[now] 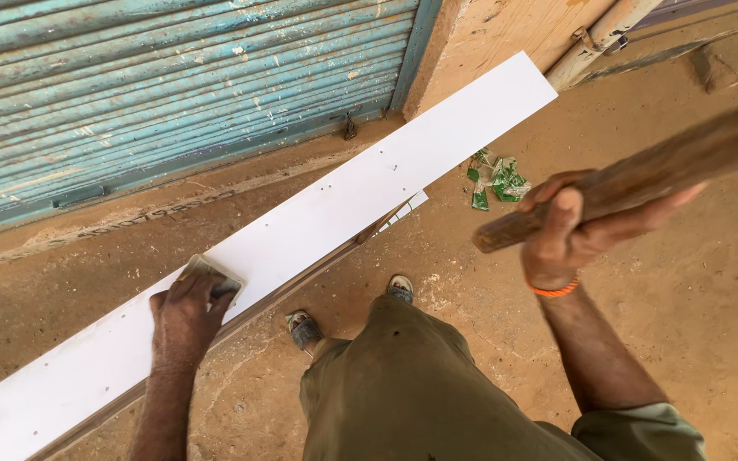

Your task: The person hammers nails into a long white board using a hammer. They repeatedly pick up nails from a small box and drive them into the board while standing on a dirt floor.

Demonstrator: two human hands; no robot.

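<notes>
A long white board (369,192) runs diagonally from the lower left to the upper right, standing on edge over the dirt floor. My left hand (185,312) presses a small grey-green block (208,271) flat against the board's face. My right hand (574,226) is raised to the right of the board and grips the wooden handle of a hammer (642,175); the handle is blurred and its head is out of the picture. An orange band circles my right wrist.
A worn blue roller shutter (172,85) fills the upper left above a concrete sill. A wooden frame (506,34) and a pole lean at the top right. Green scraps (497,181) lie on the dirt. My feet (352,312) stand beside the board.
</notes>
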